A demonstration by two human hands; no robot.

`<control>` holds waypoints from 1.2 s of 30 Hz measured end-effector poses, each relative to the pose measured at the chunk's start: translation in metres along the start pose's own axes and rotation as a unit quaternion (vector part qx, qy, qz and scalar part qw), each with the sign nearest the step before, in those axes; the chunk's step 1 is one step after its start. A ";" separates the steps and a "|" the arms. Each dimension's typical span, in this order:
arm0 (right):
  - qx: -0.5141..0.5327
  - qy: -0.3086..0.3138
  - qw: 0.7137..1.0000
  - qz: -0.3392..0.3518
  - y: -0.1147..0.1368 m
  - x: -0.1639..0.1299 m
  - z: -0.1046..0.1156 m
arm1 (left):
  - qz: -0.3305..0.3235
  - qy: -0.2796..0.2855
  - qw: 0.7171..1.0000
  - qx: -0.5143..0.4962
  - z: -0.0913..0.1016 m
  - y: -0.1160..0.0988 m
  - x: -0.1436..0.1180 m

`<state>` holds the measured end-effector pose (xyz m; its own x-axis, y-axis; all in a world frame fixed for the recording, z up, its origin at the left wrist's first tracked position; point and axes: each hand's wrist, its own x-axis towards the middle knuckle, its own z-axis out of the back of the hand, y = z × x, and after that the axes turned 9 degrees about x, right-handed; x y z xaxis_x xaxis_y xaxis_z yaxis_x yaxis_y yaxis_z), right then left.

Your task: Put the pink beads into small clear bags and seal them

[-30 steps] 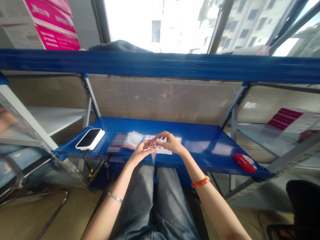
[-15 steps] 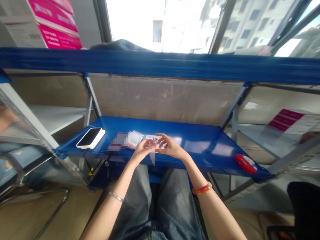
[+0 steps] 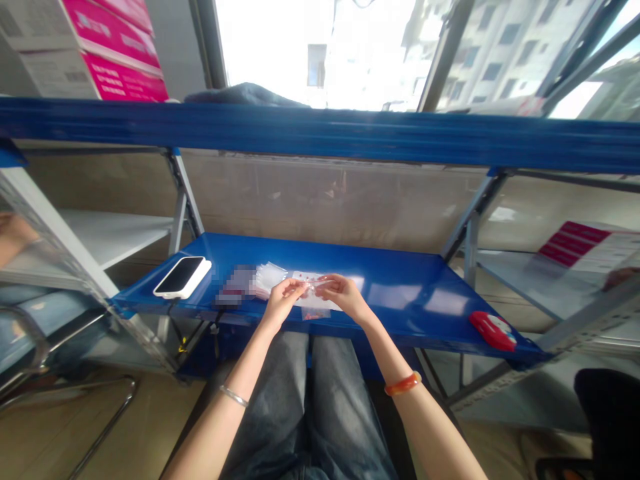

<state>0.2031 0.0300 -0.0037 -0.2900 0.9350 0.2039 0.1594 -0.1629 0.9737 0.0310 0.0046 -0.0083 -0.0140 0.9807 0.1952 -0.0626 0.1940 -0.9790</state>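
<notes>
With left hand (image 3: 281, 301) and right hand (image 3: 341, 293) each in a pinching grip on the small clear plastic bag (image 3: 314, 301) at frame centre, pull its top edge evenly, keeping it level above the blue metal shelf (image 3: 410, 293)

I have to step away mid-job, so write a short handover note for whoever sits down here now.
Left hand and right hand each pinch one end of a small clear bag, held level over the front edge of the blue shelf.
A stack of clear bags and a white sheet lie on the shelf just behind the hands.
Phone at left, red case at right.
What the bag holds is too small to tell; whether it is sealed cannot be seen.
</notes>
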 end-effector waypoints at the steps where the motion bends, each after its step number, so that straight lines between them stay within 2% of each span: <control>1: 0.005 -0.005 1.000 -0.005 0.001 -0.001 0.001 | -0.001 -0.004 1.000 -0.003 0.001 0.001 0.000; 9: -0.025 -0.044 0.999 0.004 0.010 -0.004 -0.001 | -0.027 -0.010 0.999 0.021 0.006 -0.007 -0.002; 21: -0.092 -0.076 0.992 0.032 0.004 -0.002 0.003 | -0.039 -0.002 0.998 0.053 0.004 -0.005 0.002; 25: -0.078 -0.068 0.994 0.025 0.001 -0.001 0.001 | -0.042 0.030 0.997 0.057 0.000 -0.006 0.003; 31: -0.066 -0.023 0.997 0.026 -0.004 -0.001 -0.003 | -0.071 0.052 0.994 0.069 -0.007 -0.008 0.006; 36: -0.072 -0.032 0.996 0.036 -0.007 -0.002 -0.004 | -0.085 0.060 0.991 0.085 -0.007 -0.003 0.008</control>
<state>0.1988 0.0283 -0.0104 -0.2205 0.9368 0.2717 0.0384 -0.2700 0.9621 0.0379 0.0119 -0.0040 0.1290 0.9323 0.3378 -0.2215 0.3591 -0.9066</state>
